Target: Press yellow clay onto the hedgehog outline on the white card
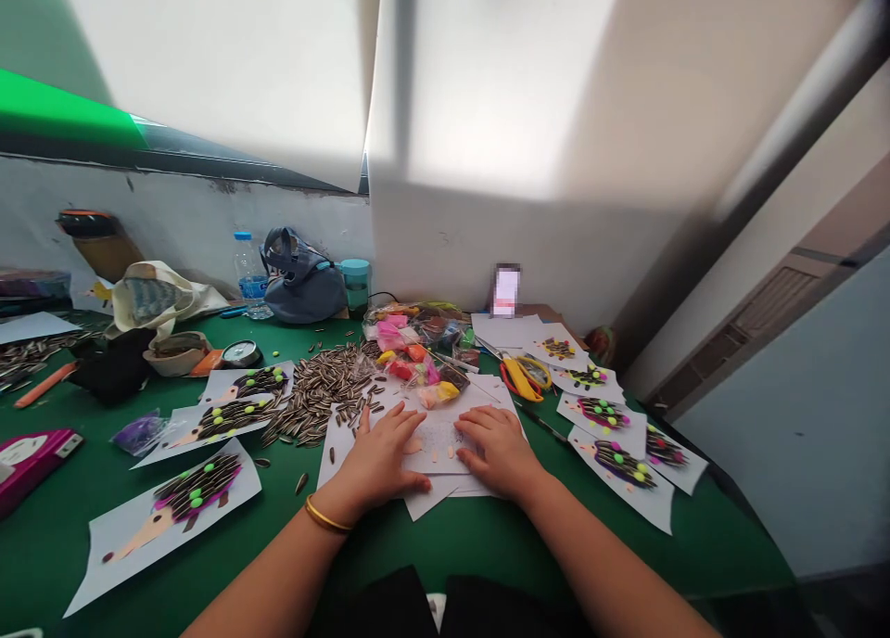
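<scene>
Both hands rest on white paper sheets [431, 506] at the middle of the green table. My left hand [385, 457], below a gold bracelet [326, 516] on the wrist, lies with its fingers spread and holds nothing. My right hand [497, 445] lies palm down with its fingers slightly bent and apart, also holding nothing. Small peach-coloured pieces [435, 454] lie on the paper between the hands. Just beyond my left hand is a heap of striped sunflower seeds [326, 383], some spilling onto the sheets. Bags of coloured clay [417, 364] sit beyond the paper.
Hedgehog pictures on paper lie at the left [167, 517] and right [622, 476]. Yellow-handled scissors [521, 380] and a dark pen [546, 425] are right of the sheets. Further back stand a phone [507, 291], a water bottle [251, 281] and a grey-blue bag [302, 286].
</scene>
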Action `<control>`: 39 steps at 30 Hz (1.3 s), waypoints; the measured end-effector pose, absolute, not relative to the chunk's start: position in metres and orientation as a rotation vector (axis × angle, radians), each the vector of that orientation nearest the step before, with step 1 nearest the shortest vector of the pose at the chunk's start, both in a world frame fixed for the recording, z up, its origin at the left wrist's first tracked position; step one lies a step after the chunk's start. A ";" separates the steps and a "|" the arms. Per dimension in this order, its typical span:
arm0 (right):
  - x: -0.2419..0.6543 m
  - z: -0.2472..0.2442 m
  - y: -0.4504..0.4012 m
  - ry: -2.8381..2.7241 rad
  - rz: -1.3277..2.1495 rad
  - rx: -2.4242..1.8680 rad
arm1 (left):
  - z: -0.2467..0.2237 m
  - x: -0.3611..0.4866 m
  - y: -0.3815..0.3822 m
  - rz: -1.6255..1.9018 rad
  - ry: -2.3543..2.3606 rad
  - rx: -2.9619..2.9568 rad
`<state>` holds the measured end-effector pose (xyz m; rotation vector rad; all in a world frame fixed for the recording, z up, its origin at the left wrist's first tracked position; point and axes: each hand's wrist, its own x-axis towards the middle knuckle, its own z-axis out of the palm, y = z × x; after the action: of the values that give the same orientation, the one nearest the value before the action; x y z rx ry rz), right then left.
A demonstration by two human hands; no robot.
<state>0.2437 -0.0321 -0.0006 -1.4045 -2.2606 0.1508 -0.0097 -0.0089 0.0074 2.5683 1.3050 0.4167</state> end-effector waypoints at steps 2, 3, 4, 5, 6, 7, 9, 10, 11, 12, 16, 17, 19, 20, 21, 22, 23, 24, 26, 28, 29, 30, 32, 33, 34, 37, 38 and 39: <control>0.244 -0.002 -0.032 -2.279 0.184 -1.408 | 0.007 -0.010 -0.009 0.422 1.305 2.563; 0.245 -0.003 -0.031 -2.285 0.196 -1.414 | 0.007 -0.010 -0.008 0.419 1.301 2.559; 0.246 -0.004 -0.030 -2.288 0.203 -1.419 | 0.007 -0.010 -0.008 0.414 1.298 2.553; 0.247 -0.005 -0.029 -2.292 0.207 -1.422 | 0.007 -0.011 -0.008 0.407 1.294 2.549; 0.249 -0.006 -0.029 -2.296 0.209 -1.424 | 0.007 -0.011 -0.008 0.403 1.289 2.548; 0.249 -0.006 -0.028 -2.303 0.210 -1.424 | 0.007 -0.011 -0.008 0.403 1.284 2.551; 0.250 -0.007 -0.028 -2.312 0.209 -1.425 | 0.007 -0.010 -0.009 0.415 1.272 2.573; 0.250 -0.007 -0.027 -2.316 0.209 -1.426 | 0.007 -0.010 -0.010 0.425 1.260 2.589; 0.250 -0.008 -0.027 -2.320 0.210 -1.426 | 0.007 -0.009 -0.011 0.434 1.245 2.607; 0.250 -0.009 -0.027 -2.322 0.214 -1.423 | 0.008 -0.009 -0.011 0.442 1.226 2.622; 0.251 -0.011 -0.024 -2.335 0.261 -1.374 | 0.011 -0.007 -0.016 0.430 1.150 2.651; 0.251 -0.011 -0.023 -2.340 0.276 -1.359 | 0.011 -0.006 -0.018 0.422 1.139 2.653; 0.251 -0.011 -0.022 -2.350 0.302 -1.335 | 0.012 -0.005 -0.021 0.422 1.140 2.653; 0.250 -0.010 -0.022 -2.354 0.309 -1.327 | 0.013 -0.004 -0.022 0.436 1.149 2.653; 0.250 -0.010 -0.022 -2.357 0.314 -1.321 | 0.014 -0.003 -0.023 0.457 1.158 2.654; 0.249 -0.010 -0.021 -2.359 0.317 -1.313 | 0.015 -0.002 -0.023 0.481 1.164 2.658; 0.248 -0.010 -0.021 -2.360 0.319 -1.305 | 0.016 -0.001 -0.023 0.507 1.172 2.663; 0.247 -0.011 -0.021 -2.360 0.319 -1.296 | 0.017 -0.001 -0.022 0.531 1.190 2.666; 0.244 -0.011 -0.020 -2.361 0.315 -1.282 | 0.019 -0.004 -0.016 0.567 1.295 2.657; 0.242 -0.012 -0.020 -2.368 0.310 -1.277 | 0.021 -0.011 -0.007 0.577 1.538 2.603; 0.241 -0.012 -0.020 -2.374 0.307 -1.277 | 0.021 -0.015 -0.001 0.570 1.673 2.578; 0.240 -0.012 -0.019 -2.380 0.304 -1.277 | 0.021 -0.019 0.004 0.573 1.817 2.547; 0.238 -0.012 -0.019 -2.390 0.294 -1.282 | 0.020 -0.026 0.014 0.546 1.979 2.510; 0.237 -0.012 -0.018 -2.393 0.290 -1.284 | 0.019 -0.028 0.018 0.516 2.008 2.498; 0.236 -0.012 -0.018 -2.397 0.287 -1.285 | 0.019 -0.029 0.021 0.473 2.018 2.488; 0.234 -0.011 -0.016 -2.406 0.283 -1.274 | 0.016 -0.028 0.026 0.401 2.064 2.443; 0.233 -0.011 -0.016 -2.407 0.277 -1.266 | 0.016 -0.027 0.027 0.389 2.075 2.434; 0.233 -0.011 -0.016 -2.406 0.265 -1.259 | 0.016 -0.026 0.027 0.382 2.080 2.434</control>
<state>0.2334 -0.0155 -0.0109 -1.2591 -2.4058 0.2651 -0.0262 0.0271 0.0158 2.4338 2.0802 0.3820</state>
